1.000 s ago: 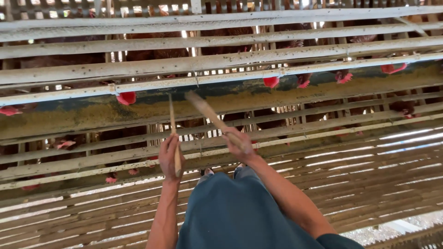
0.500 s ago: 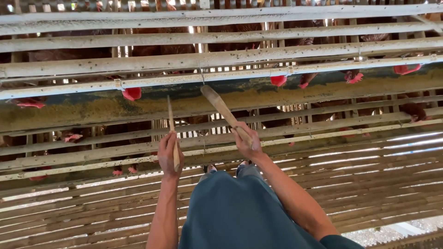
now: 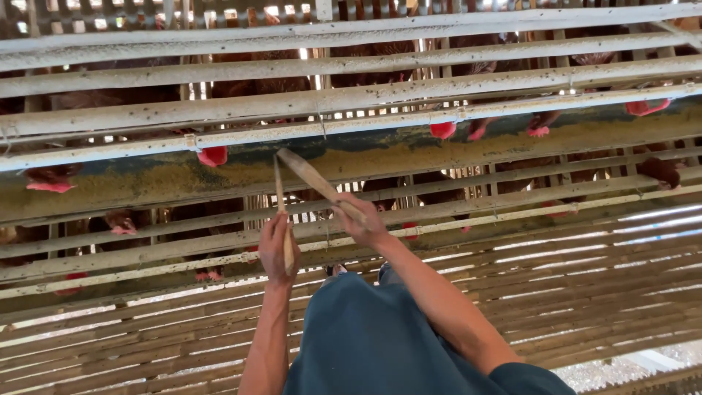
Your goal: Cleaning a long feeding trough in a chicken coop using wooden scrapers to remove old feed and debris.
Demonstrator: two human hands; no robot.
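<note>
1. The left hand is closed around a thin bamboo stick, which stands almost upright, its tip reaching up to the feed trough.
2. The right hand is closed around a flat wooden paddle; the paddle slants up and to the left, and its broad end lies against the trough's front wall, just beside the tip of the bamboo stick.
3. Both forearms reach forward from a dark teal garment that fills the lower middle of the view.
4. The feed trough is a long half-pipe that runs across the whole view, sloping slightly up to the right. It holds yellowish, grainy feed; a dark green band shows along its upper edge.
5. Brown hens push their heads with red combs out between the slats to the trough; more combs show to the right, and other hens stand in the tier below.
6. The cage is built of long, weathered bamboo slats, pale and speckled, set in rows above and below the trough.
7. Below the hands, a sloping rack of slats stretches down and to the right; narrow gaps between them let bright light through, and pale gravel shows at the lower right corner.
</note>
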